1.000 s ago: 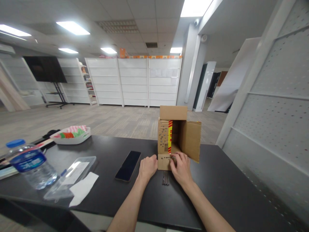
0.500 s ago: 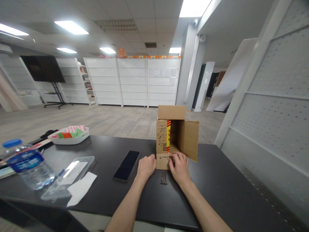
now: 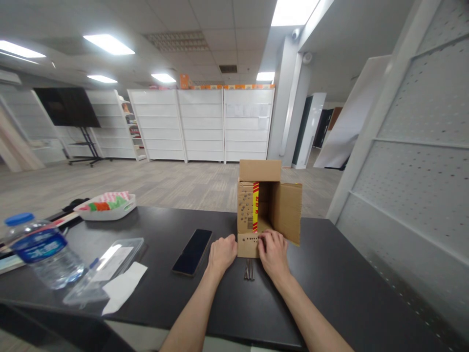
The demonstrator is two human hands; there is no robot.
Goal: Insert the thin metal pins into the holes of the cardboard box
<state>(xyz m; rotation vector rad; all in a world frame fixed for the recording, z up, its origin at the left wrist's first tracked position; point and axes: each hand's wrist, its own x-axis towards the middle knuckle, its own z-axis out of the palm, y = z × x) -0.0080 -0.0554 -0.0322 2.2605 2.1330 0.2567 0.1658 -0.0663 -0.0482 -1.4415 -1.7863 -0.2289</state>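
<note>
An open cardboard box (image 3: 245, 205) stands on its side, mouth facing me, with red-and-yellow tape down its front. Its lower front flap (image 3: 247, 250) hangs down and bears a row of small dark holes. My right hand (image 3: 274, 249) is at the right end of that row, fingers curled and pinched against the flap; whatever lies between the fingertips is hidden. My left hand (image 3: 223, 253) rests closed on the table at the flap's left edge, its inner fingers out of sight. Several nails or screws (image 3: 249, 270) lie side by side just below the flap.
On the black table (image 3: 161, 293) to the left lie a phone (image 3: 192, 252), a clear plastic case (image 3: 110, 264), a white paper (image 3: 126, 287), a water bottle (image 3: 44, 254) and a white basket (image 3: 106, 210). A perforated white panel (image 3: 410, 181) stands at the right.
My right hand has shifted very slightly to the right at the flap. The left hand, the box and the nails or screws look unmoved.
</note>
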